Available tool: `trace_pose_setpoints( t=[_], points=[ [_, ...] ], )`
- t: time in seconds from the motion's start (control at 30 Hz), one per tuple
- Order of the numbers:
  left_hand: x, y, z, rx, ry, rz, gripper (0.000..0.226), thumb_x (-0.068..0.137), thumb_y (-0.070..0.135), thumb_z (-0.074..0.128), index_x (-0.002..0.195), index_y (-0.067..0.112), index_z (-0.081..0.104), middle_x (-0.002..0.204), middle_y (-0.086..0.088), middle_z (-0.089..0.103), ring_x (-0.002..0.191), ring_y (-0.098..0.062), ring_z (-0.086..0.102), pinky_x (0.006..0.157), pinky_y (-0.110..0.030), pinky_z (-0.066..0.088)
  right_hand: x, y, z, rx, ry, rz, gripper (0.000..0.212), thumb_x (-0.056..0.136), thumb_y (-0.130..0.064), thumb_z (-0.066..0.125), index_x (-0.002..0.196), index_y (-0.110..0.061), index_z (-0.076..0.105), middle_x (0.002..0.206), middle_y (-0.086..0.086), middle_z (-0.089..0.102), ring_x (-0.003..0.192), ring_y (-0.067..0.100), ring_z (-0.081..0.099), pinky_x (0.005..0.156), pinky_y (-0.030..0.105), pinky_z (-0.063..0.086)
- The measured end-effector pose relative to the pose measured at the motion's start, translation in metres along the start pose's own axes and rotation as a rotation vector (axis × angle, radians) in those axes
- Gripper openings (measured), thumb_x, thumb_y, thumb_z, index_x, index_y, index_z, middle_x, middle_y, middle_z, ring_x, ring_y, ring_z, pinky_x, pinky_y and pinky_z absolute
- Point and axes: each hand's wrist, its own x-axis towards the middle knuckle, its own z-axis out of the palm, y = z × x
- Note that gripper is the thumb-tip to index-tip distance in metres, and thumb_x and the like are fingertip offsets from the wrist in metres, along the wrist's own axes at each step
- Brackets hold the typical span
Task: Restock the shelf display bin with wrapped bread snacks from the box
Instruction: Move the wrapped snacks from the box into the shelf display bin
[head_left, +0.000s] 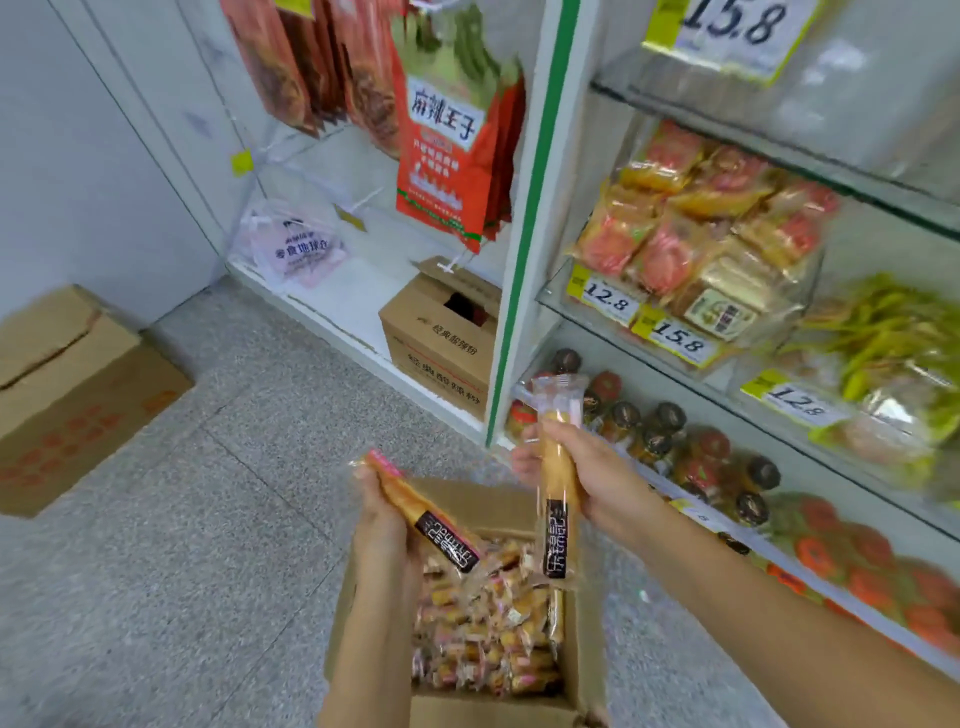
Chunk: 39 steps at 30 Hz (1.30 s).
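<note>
Box (587, 644) of clear-wrapped golden bread snacks (483, 623)

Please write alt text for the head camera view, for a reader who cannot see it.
Each hand holds one wrapped bread snack above an open cardboard box full of them: the left hand holds one tilted, the right hand holds one upright. Stocked store shelves stand to the right.

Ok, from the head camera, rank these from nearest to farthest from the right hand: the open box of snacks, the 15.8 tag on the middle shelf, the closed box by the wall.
1. Open box, just below the right hand.
2. 15.8 tag, up to its right on the shelf edge.
3. Closed box, far left on the floor by the wall.
</note>
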Motion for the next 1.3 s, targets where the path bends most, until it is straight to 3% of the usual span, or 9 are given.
trace_pose_setpoints(
  t=[0.13,0.2,0.27,0.37,0.53,0.73,0.9,1.1,1.3],
  points=[
    [-0.048,0.042,0.033,-0.026,-0.082,0.058,0.054,0.095,0.052,0.038,0.119,0.008,0.057,0.078,0.000,0.060,0.066,-0.010,0.055,0.060,-0.021,0.046,-0.054,-0.049,-0.003,-0.185,0.130,-0.146,0.028,0.096,-0.032,0.047,0.090,-0.026,0.074,0.093,-0.002,0.070,0.083,0.012,0.065,0.071,0.022,0.050],
    [-0.073,0.061,0.041,-0.010,-0.119,0.063,0.059,0.093,0.054,0.039,0.121,0.005,0.056,0.106,-0.013,0.066,0.090,-0.021,0.063,0.078,-0.029,0.049,-0.084,-0.075,-0.002,-0.230,0.179,-0.238,0.026,0.097,-0.030,0.045,0.102,-0.024,0.070,0.093,-0.005,0.067,0.080,0.007,0.063,0.058,0.010,0.047],
    [-0.096,0.077,0.047,0.011,-0.157,0.064,0.056,0.095,0.049,0.040,0.125,0.004,0.055,0.128,-0.022,0.056,0.107,-0.026,0.060,0.093,-0.035,0.045,-0.112,-0.096,-0.002,-0.240,0.254,-0.340,0.020,0.096,-0.027,0.049,0.105,-0.019,0.065,0.095,-0.001,0.065,0.083,0.010,0.063,0.063,0.010,0.048],
    [-0.121,0.100,0.054,-0.053,-0.257,0.059,0.039,0.097,0.041,0.040,0.118,0.013,0.058,0.117,-0.012,0.063,0.087,-0.012,0.060,0.080,-0.022,0.050,-0.147,-0.121,-0.004,-0.212,0.441,-0.474,0.007,0.091,-0.025,0.058,0.085,-0.024,0.056,0.084,0.005,0.061,0.072,0.016,0.061,0.059,0.011,0.047],
    [-0.163,0.132,0.055,-0.193,-0.430,0.006,0.011,0.097,0.027,0.048,0.095,0.022,0.058,0.102,-0.006,0.062,0.094,-0.015,0.060,0.083,-0.028,0.047,-0.202,-0.146,-0.014,0.081,0.642,-0.623,0.032,0.080,-0.013,0.071,0.107,-0.018,0.056,0.080,0.008,0.065,0.061,0.013,0.066,0.061,0.019,0.057],
    [-0.197,0.151,0.065,-0.381,-0.550,-0.104,0.007,0.094,0.016,0.051,0.095,0.012,0.057,0.101,-0.014,0.061,0.095,-0.021,0.061,0.083,-0.031,0.052,-0.235,-0.162,-0.012,0.459,0.557,-0.712,0.002,0.094,-0.018,0.053,0.093,-0.017,0.055,0.074,0.008,0.062,0.067,0.021,0.068,0.065,0.026,0.059],
    [-0.220,0.160,0.073,-0.478,-0.612,-0.197,0.011,0.092,0.015,0.056,0.098,0.007,0.061,0.102,-0.017,0.065,0.095,-0.025,0.065,0.073,-0.034,0.056,-0.246,-0.175,-0.010,0.576,0.622,-0.716,0.006,0.091,-0.021,0.058,0.093,-0.016,0.058,0.072,0.006,0.065,0.064,0.015,0.064,0.053,0.018,0.055],
    [-0.243,0.169,0.089,-0.552,-0.633,-0.258,0.007,0.090,0.015,0.059,0.089,0.008,0.062,0.100,-0.013,0.064,0.093,-0.023,0.064,0.073,-0.033,0.056,-0.250,-0.180,-0.010,0.673,0.554,-0.773,0.025,0.088,-0.024,0.062,0.108,-0.011,0.055,0.074,0.003,0.074,0.078,0.017,0.068,0.056,0.017,0.054],
    [-0.262,0.173,0.117,-0.404,-0.758,-0.258,0.022,0.083,0.007,0.063,0.105,0.005,0.061,0.106,-0.018,0.064,0.099,-0.028,0.063,0.072,-0.034,0.059,-0.244,-0.200,0.001,0.695,0.399,-0.786,0.031,0.088,-0.014,0.060,0.116,-0.005,0.050,0.093,0.016,0.074,0.082,0.020,0.073,0.063,0.020,0.057]
  ],
)
